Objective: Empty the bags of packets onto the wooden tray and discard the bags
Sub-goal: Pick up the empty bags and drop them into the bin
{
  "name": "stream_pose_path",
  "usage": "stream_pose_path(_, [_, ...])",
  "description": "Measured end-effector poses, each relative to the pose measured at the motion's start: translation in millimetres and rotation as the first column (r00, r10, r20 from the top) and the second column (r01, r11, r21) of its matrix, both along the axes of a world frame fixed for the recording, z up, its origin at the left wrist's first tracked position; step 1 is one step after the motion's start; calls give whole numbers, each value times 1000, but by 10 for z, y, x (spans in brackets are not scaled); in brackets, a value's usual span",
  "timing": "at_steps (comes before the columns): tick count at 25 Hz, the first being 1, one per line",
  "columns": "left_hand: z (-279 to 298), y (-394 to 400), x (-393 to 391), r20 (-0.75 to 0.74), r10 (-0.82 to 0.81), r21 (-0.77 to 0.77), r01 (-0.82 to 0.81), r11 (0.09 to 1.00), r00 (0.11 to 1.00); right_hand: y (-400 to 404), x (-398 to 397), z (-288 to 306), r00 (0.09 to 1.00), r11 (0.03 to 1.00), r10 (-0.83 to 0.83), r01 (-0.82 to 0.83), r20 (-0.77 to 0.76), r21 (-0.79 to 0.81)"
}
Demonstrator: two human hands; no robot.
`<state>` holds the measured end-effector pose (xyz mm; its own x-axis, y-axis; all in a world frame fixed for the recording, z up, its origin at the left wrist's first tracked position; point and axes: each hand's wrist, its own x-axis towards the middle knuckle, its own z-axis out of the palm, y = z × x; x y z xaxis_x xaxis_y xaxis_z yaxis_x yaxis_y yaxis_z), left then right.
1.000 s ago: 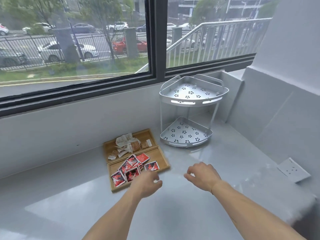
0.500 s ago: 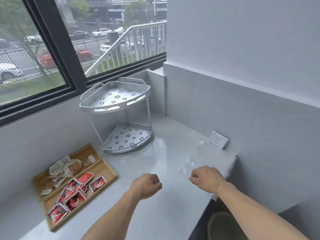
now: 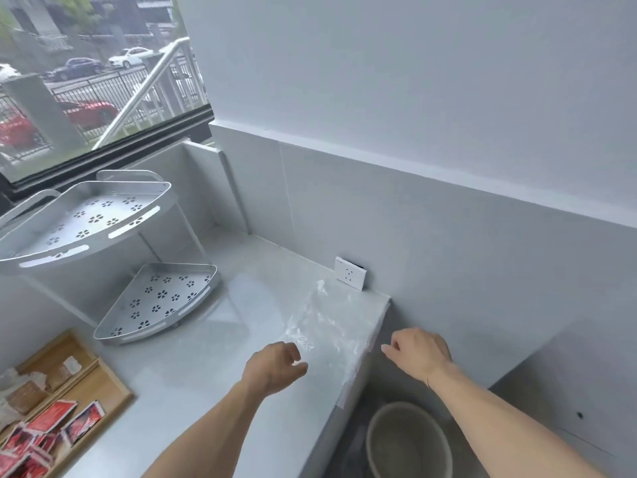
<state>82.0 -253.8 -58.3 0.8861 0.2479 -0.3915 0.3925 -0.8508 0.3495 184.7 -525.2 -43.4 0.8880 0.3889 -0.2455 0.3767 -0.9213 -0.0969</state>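
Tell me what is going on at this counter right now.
A person is clearing up after emptying packets. The red packets and brown ones already lie in the wooden tray. Both hands, left and right, reach toward clear plastic bags lying at the counter's edge, holding nothing yet. A bin stands below.

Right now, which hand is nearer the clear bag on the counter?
Left. The left hand is at the bag's near edge; the right hand hovers past the counter's end.
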Motion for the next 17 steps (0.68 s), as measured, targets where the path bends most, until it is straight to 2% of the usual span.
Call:
stream_pose_path(6, [-109,-190,290,69,0,107,-7,994,998,-129,352,-217,997,997,-72,72,-2,-18])
stream_pose_path(10, [-180,-123,486,85,30,156,-43,987,996,48,493,-338,980,984,-175,178,-96,20])
stream_pose_path(13, [-221,-92,645,75,107,150,-117,982,991,179,588,-442,903,926,-354,376,-244,48])
stream_pose_path(17, [-332,-18,820,-51,145,140,-137,981,988,335,736,-557,787,842,-430,527,-442,118])
